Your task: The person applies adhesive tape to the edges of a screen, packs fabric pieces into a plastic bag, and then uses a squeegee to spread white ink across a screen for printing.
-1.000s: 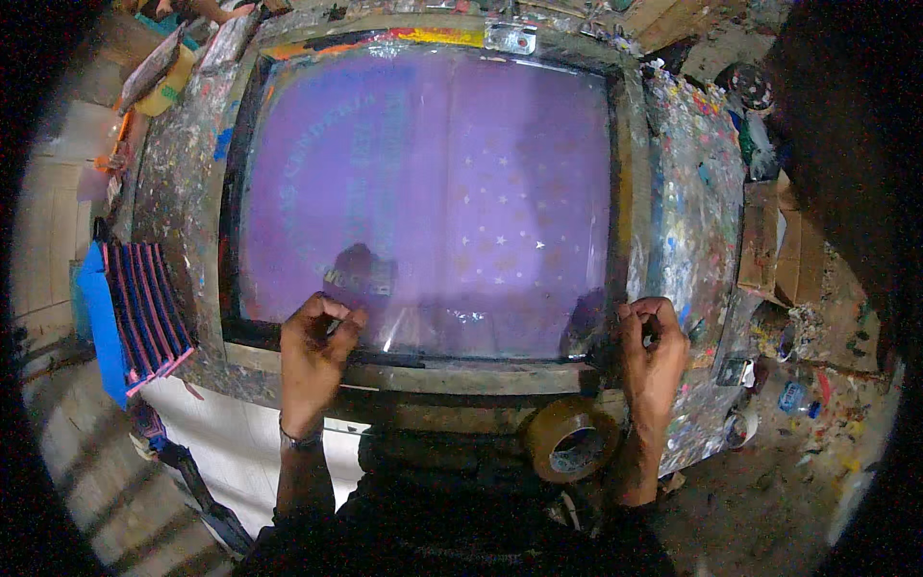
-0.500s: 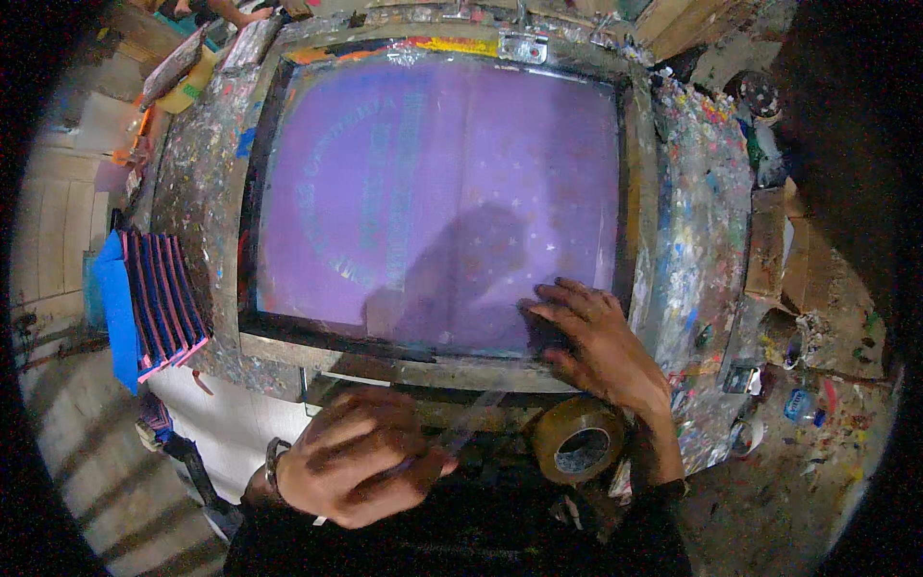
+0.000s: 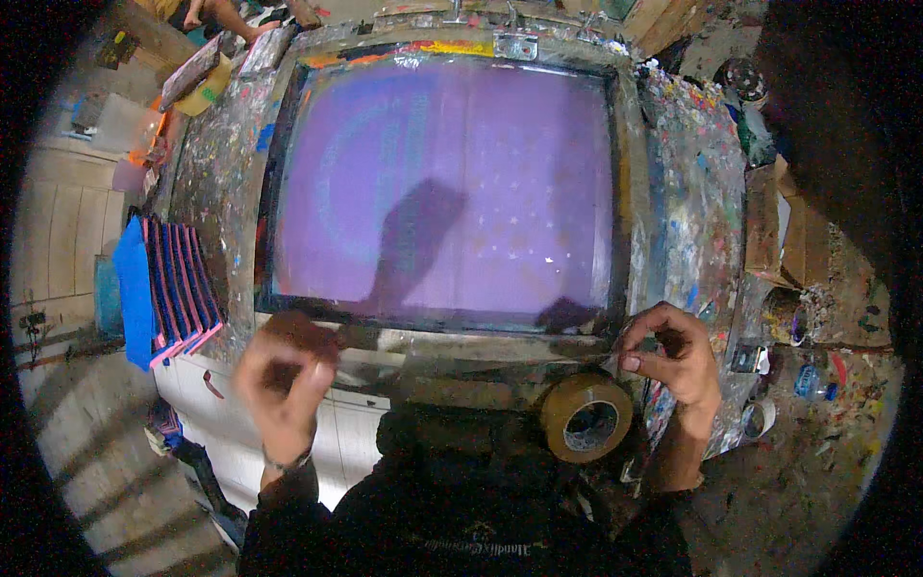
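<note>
A silk-screen printing frame (image 3: 439, 197) with purple mesh lies before me, showing a faint ring of lettering on its left half and small star shapes on its right. Just off its near left corner, my left hand (image 3: 286, 385) is raised, fingers curled in a pinch and smeared by motion. By the near right corner my right hand (image 3: 673, 356) pinches thumb against forefinger. A faint strip of clear tape (image 3: 476, 363) seems to stretch between both hands along the frame's near edge. Below my right hand stands a roll of brown tape (image 3: 555, 419).
Folded blue, black and pink fabric pieces (image 3: 173, 288) hang at the left. The table (image 3: 678, 231) is crusted with paint. A cardboard box (image 3: 784, 226), a plastic bottle (image 3: 810, 383) and a white tape roll (image 3: 759, 419) are at the right. Another person's bare limbs (image 3: 240, 21) show at far left.
My left hand has moved left and up from in front of my body. My right hand has left the mesh, moving right and down, and its fingers have closed into a pinch.
</note>
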The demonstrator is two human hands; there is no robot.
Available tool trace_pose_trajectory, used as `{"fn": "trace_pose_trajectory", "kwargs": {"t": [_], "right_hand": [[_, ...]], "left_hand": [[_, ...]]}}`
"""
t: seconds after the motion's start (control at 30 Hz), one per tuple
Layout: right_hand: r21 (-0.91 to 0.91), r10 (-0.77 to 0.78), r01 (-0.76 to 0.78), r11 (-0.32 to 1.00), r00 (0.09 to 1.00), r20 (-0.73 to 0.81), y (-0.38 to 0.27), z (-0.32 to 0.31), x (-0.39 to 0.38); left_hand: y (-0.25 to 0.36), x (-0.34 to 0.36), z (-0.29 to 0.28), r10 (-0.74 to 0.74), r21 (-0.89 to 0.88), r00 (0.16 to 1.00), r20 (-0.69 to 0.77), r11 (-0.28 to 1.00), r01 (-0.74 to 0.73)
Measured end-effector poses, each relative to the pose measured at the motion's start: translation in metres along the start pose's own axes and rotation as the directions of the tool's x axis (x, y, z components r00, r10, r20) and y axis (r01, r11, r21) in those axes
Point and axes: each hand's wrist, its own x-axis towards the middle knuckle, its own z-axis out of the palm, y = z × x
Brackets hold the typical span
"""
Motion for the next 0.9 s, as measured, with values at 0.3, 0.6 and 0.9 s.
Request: {"fn": "trace_pose_trajectory", "kwargs": {"t": [0.3, 0.6, 0.9], "right_hand": [[-0.075, -0.136, 0.129, 0.989, 0.986, -0.1, 0.018, 0.002, 0.01], [0.099, 0.219, -0.197, 0.975, 0.919, -0.328, 0.012, 0.019, 0.027], [-0.672, 0.007, -0.161, 0.723, 0.974, -0.226, 0.013, 0.024, 0.037]], "left_hand": [[-0.056, 0.009, 0.02, -0.1, -0.215, 0.994, -0.051, 0.973, 0.087], [-0.069, 0.025, 0.029, -0.362, -0.048, 0.932, -0.028, 0.932, 0.361], [-0.079, 0.03, 0.037, -0.268, 0.585, 0.946, 0.18, 0.803, 0.117]]}}
